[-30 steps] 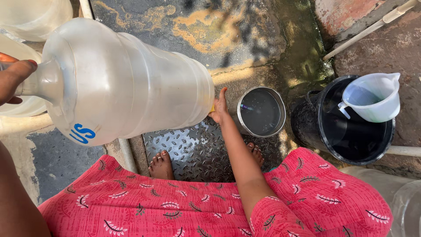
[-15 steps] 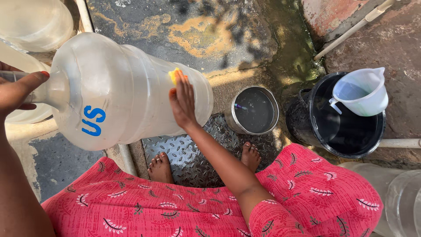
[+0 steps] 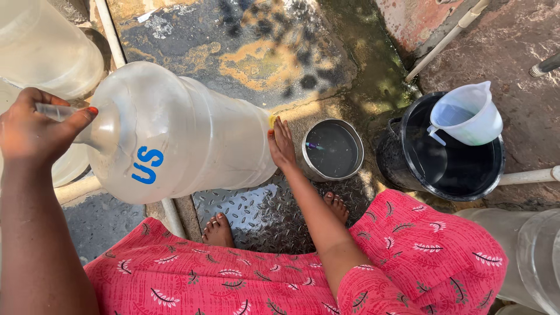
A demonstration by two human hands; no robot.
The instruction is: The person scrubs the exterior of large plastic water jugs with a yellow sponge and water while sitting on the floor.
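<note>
A large translucent water jug [image 3: 186,134] with blue letters on its shoulder lies tilted on its side in front of me. My left hand [image 3: 38,131] is closed around its narrow neck at the left. My right hand [image 3: 282,143] presses flat against the jug's base at the right, with a small yellow piece at the fingertips. My bare feet stand below on a patterned metal plate [image 3: 256,213].
A round steel pot [image 3: 332,150] of water sits right of the jug's base. Further right is a black bucket [image 3: 449,160] with a white plastic mug [image 3: 469,114] resting in it. More translucent jugs stand at top left [image 3: 41,46] and bottom right [image 3: 536,256]. White pipes cross the wet ground.
My right hand slid from the jug's side down to its base. The jug rolled so its blue letters now face me, and my left hand gripped the neck more fully.
</note>
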